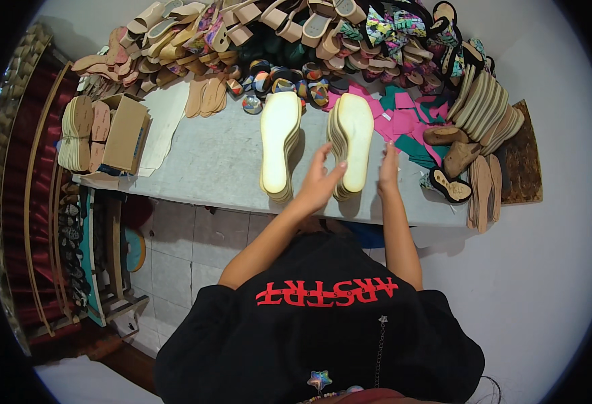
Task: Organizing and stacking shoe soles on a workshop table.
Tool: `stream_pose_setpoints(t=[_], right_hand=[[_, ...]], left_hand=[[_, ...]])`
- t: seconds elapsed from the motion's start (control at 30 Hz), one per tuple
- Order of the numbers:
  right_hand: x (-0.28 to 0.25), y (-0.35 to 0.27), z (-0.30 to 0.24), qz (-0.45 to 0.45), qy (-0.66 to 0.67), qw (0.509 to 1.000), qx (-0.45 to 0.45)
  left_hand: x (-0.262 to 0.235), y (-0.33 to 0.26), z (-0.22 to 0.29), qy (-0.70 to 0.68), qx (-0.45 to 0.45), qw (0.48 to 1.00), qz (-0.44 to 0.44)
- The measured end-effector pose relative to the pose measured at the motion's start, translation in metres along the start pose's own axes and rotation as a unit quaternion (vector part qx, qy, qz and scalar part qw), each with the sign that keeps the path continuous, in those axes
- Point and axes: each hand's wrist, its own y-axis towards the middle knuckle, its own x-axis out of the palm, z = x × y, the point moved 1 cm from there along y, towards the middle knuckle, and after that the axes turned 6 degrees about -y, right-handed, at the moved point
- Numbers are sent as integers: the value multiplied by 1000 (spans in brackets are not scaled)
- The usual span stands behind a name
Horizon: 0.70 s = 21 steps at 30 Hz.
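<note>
Two tall stacks of cream shoe insoles stand side by side on the grey table: a left stack (pixel 281 135) and a right stack (pixel 352 135), their layered edges showing. My left hand (pixel 319 180) is at the left side of the right stack near its heel end, fingers apart; it seems to touch the edge, though firm contact is hard to tell. Across from it, my right hand (pixel 390 170) is held on edge with fingers stretched out, a small gap from that stack. Neither hand holds anything.
Pink and green fabric scraps (pixel 407 121) lie right of the stacks. Finished sandals (pixel 316 27) pile along the back, with patterned straps (pixel 284 81) before them. A cardboard box (pixel 126 135) and bundled insoles (pixel 75 135) sit left; shoe lasts (pixel 461 158) and striped soles (pixel 481 111) sit right.
</note>
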Motion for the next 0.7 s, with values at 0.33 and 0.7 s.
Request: stream_pose_setpoints(t=[0.33,0.7], right_hand=[[136,-113,-72,-164,-316,897,-261],[158,-108,-25,-181,-342,912,-136]], left_hand=[[-175,17,-37,-15,-105,965,238],[-153,36,-85,-87,-229,957,154]])
